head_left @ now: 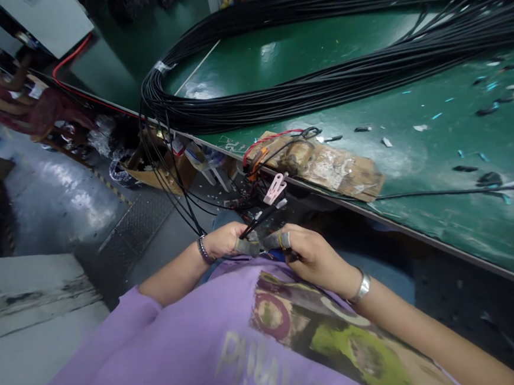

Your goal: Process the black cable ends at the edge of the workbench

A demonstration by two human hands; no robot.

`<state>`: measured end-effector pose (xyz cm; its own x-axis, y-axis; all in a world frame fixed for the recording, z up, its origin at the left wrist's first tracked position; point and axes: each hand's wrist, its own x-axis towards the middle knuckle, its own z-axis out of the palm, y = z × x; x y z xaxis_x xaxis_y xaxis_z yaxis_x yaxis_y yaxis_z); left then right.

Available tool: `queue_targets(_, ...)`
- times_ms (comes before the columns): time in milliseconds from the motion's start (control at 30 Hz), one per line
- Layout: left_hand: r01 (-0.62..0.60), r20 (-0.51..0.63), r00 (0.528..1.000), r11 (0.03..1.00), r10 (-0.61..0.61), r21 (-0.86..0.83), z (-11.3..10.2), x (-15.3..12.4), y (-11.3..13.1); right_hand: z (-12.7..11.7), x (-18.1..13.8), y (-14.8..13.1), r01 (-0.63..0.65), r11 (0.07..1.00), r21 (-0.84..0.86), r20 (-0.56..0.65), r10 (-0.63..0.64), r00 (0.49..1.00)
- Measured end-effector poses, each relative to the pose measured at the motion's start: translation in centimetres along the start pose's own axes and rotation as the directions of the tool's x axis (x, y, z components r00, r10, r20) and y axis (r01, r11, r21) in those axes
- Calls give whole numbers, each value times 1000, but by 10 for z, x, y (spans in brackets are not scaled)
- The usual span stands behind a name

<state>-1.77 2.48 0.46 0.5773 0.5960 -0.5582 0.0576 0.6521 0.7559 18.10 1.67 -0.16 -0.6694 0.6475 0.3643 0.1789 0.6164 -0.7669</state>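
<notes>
2 pinches on black cables [259, 219]: left hand [224, 240], right hand [316, 258]

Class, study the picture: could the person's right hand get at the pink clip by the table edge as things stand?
Probably yes. The pink clip sits just beyond the right hand, with only thin black cables between. But that hand, like the left hand, is pinching those cables.

Cable bundle [319, 84] on table [439, 189], cardboard pad [330, 165] at its near edge, clip [275, 188] below
</notes>
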Motion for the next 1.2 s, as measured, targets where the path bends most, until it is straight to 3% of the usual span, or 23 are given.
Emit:
queue_targets(167, 22, 10, 1000, 1000, -22, -13, -1, 1, -3, -5, 5, -2, -74, 994, 85, 83, 67, 994)
queue_targets(267, 39, 21, 999, 999, -39, -3, 0, 0, -6, -8, 11, -7, -235, 958, 162, 177, 206, 962)
queue_targets(467, 79, -17, 997, 997, -79, 6, 9, -5, -10, -7, 25, -17, -580, 813, -44, 320, 562, 763)
queue_targets(533, 72, -40, 997, 997, -72, 0, 10, -5, -10, -6, 25, -17, -625, 780, -44, 311, 605, 733)
queue_targets(633, 26, -70, 997, 999, -28, -40, 8, -7, -6, -8, 20, -12, -622, 749, 227, 260, 569, 780)
queue_targets(700, -6, -93, 996, 999, 2, -50, 4, -9, 0, -10, 15, -6, -590, 660, 466, 194, 574, 796)
queue_targets(833, -38, -117, 993, 997, 30, -67, -3, -13, 12, -13, 16, 6, -559, 433, 708, 107, 715, 690)
queue_targets(967, -100, -127, 989, 979, 78, -177, -7, -8, 24, -12, 33, 11, -569, 230, 790, 290, 677, 676)
queue_targets(1033, -116, -111, 989, 969, 93, -218, -8, -3, 28, -10, 40, 10, -537, 274, 798, 214, 705, 676)
queue_targets(1133, -112, -80, 992, 956, 93, -273, -10, 6, 31, -5, 46, 10, -450, 551, 703, -176, 748, 640)
queue_targets(1200, -107, -67, 994, 948, 91, -300, -11, 10, 31, -2, 47, 10, -426, 614, 665, -287, 736, 612)
